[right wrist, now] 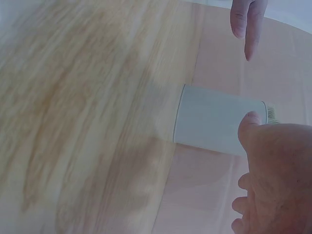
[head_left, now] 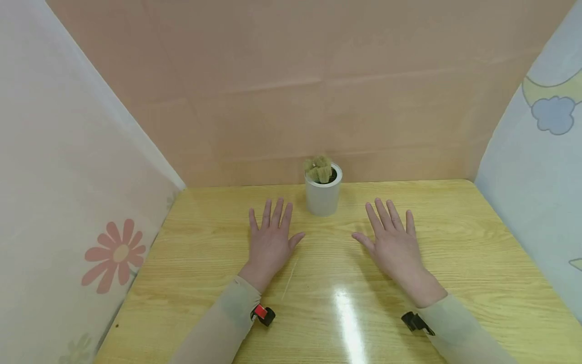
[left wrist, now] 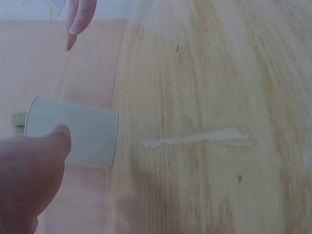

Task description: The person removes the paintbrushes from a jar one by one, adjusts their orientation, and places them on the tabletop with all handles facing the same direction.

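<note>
A white round pot (head_left: 323,201) stands upright near the table's back edge, holding a fuzzy yellow-green plant (head_left: 321,169) in dark soil. My left hand (head_left: 270,246), palm down with fingers straight and spread, is in front of the pot and to its left. On the other side my right hand (head_left: 394,248) is held the same way, thumb pointing inward. Both hands hold nothing and are apart from the pot. In the left wrist view the pot (left wrist: 90,131) shows beyond the left thumb; the right wrist view has the pot (right wrist: 214,119) beyond the right thumb.
The wooden table (head_left: 318,268) has a pale scratch in front of the left hand's thumb side and a bright reflection. A pinkish-tan backdrop (head_left: 318,101) hangs behind it. Patterned white cloths flank it, with a red flower (head_left: 119,254) at left and a blue cloud (head_left: 552,115) at right.
</note>
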`<state>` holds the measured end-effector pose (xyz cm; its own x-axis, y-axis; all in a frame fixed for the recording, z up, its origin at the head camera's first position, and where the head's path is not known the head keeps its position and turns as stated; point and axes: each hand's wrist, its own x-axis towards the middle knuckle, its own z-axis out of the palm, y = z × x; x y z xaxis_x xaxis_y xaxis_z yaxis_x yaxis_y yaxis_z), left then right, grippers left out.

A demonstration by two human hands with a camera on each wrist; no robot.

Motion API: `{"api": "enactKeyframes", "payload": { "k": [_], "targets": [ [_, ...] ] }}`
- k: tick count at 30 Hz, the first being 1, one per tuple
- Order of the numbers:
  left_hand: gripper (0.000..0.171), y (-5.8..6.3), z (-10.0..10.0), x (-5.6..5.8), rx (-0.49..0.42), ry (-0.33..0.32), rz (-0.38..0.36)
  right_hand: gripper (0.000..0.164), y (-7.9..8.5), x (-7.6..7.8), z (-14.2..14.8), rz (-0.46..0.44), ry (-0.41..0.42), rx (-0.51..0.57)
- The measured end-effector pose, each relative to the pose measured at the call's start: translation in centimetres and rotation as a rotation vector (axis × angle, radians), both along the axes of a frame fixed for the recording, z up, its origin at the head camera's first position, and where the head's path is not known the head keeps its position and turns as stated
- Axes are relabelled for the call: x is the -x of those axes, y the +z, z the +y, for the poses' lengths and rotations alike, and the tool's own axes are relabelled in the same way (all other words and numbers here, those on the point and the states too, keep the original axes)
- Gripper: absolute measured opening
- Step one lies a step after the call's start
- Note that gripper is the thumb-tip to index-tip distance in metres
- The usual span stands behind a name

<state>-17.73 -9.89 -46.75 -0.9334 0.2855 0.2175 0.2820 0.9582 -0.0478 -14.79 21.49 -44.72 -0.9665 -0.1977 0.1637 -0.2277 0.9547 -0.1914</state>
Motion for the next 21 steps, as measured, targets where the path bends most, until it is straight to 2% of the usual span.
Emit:
{"api": "enactKeyframes", "payload": {
  "k": [10,21],
  "targets": [
    [0.085,0.6,0.1,-0.3,-0.016,-0.002,-0.02,0.088,0.4,0.0,0.1,0.048,0.008,0.028],
    [0.087,1.3,0.2,0.9,-0.044,0.007,-0.008,0.088,1.3,1.0,0.4,0.054,0.011,0.057]
  ]
}}
